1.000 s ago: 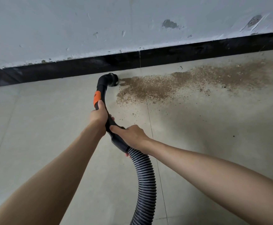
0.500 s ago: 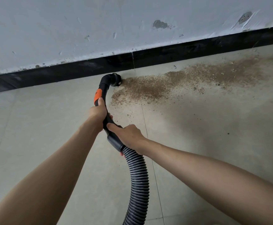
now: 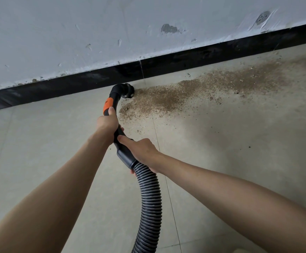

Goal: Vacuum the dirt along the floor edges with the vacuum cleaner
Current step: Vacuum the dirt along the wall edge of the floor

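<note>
Dirt (image 3: 194,90) spreads along the baseboard (image 3: 185,58), right of the nozzle (image 3: 127,90). Hose (image 3: 149,201): ribbed, likely flexible and light. Rigid handle (image 3: 119,137): best hold. Left hand (image 3: 107,123) and right hand (image 3: 142,150) both wrap it; fingertips hidden.

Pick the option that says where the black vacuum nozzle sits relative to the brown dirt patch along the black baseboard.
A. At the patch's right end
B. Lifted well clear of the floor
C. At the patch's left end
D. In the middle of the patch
C: the black vacuum nozzle sits by the black baseboard at the left end of the brown dirt patch, which stretches away to the right.
</note>
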Action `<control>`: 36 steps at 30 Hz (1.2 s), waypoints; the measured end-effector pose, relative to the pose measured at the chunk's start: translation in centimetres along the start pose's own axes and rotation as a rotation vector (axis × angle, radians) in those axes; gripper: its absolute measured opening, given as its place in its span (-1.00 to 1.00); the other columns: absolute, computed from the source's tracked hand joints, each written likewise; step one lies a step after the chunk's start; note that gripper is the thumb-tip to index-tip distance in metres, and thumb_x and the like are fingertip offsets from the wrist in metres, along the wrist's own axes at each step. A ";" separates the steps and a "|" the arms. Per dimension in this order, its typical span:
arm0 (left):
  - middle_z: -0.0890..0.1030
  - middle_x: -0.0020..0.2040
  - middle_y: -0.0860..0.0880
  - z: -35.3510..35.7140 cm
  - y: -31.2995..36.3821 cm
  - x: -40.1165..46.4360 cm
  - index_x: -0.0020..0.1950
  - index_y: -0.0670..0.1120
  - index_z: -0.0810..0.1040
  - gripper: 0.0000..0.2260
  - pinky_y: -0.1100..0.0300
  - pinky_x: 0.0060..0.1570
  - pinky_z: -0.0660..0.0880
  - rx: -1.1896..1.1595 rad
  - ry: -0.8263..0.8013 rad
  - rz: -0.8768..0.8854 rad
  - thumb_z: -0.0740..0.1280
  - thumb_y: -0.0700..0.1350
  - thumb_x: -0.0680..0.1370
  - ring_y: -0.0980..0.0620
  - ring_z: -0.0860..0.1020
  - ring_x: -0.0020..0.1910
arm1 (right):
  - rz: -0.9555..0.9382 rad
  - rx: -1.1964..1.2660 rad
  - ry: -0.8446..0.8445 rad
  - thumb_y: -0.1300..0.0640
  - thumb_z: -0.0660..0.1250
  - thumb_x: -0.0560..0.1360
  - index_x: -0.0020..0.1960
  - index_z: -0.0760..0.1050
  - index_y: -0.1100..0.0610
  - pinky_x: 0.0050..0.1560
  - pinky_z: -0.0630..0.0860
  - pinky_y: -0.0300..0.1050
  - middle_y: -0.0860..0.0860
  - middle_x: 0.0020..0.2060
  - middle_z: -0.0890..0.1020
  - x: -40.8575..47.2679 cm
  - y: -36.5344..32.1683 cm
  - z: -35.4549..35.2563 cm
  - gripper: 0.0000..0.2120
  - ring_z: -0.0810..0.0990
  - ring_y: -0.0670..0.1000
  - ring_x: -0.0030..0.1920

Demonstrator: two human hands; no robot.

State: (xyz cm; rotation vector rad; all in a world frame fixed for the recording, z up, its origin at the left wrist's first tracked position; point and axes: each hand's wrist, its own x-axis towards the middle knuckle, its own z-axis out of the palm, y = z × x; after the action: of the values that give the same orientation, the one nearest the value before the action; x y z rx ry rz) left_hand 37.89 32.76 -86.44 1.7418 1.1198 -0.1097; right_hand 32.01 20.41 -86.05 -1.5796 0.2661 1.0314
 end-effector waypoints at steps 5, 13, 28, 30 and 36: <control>0.47 -0.36 -0.10 -0.5 -0.2 0.7 -0.22 -0.13 0.30 -0.61 0.17 -0.48 0.39 -0.012 0.063 0.015 0.09 0.16 0.60 -0.03 0.49 -0.47 | -0.014 0.018 -0.027 -0.23 0.40 0.41 -0.10 0.44 0.26 -0.50 0.50 -0.17 0.16 -0.30 0.56 0.0 -0.4 0.2 -0.48 0.52 0.10 -0.57; 0.48 -0.37 -0.10 -1.9 -0.4 2.0 -0.23 -0.14 0.33 -0.59 0.14 -0.43 0.42 0.017 0.120 0.005 0.09 0.18 0.59 -0.06 0.50 -0.46 | -0.013 0.009 -0.054 -0.24 0.40 0.41 0.02 0.45 0.29 -0.51 0.49 -0.19 0.17 -0.27 0.57 0.7 -0.9 1.3 -0.43 0.53 0.09 -0.55; 0.49 -0.34 -0.09 1.4 0.5 0.6 -0.07 -0.17 0.38 -0.60 0.16 -0.42 0.44 0.070 0.037 0.031 0.10 0.18 0.59 -0.04 0.50 -0.44 | 0.005 0.098 -0.012 -0.24 0.41 0.40 -0.07 0.45 0.25 -0.46 0.52 -0.13 0.16 -0.26 0.57 0.2 0.4 -1.0 -0.47 0.54 0.12 -0.48; 0.49 -0.33 -0.09 1.6 0.5 0.3 -0.03 -0.17 0.39 -0.61 0.16 -0.41 0.45 0.078 0.031 0.031 0.11 0.18 0.59 -0.04 0.50 -0.44 | 0.003 0.108 -0.013 -0.24 0.41 0.39 -0.08 0.45 0.25 -0.46 0.51 -0.13 0.16 -0.27 0.57 0.1 0.5 -1.3 -0.48 0.54 0.12 -0.49; 0.48 -0.32 -0.10 2.6 1.0 -0.7 0.00 -0.19 0.38 -0.62 0.18 -0.48 0.40 0.079 0.005 0.039 0.10 0.15 0.60 -0.02 0.49 -0.46 | -0.006 0.128 -0.009 -0.23 0.42 0.40 0.00 0.47 0.27 -0.41 0.54 -0.09 0.17 -0.25 0.57 -0.4 0.7 -2.2 -0.45 0.54 0.12 -0.49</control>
State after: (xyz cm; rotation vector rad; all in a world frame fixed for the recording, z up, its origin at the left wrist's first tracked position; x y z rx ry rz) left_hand 39.28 30.21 -86.57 1.8347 1.0977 -0.1269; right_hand 32.33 18.10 -86.39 -1.4597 0.3150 0.9968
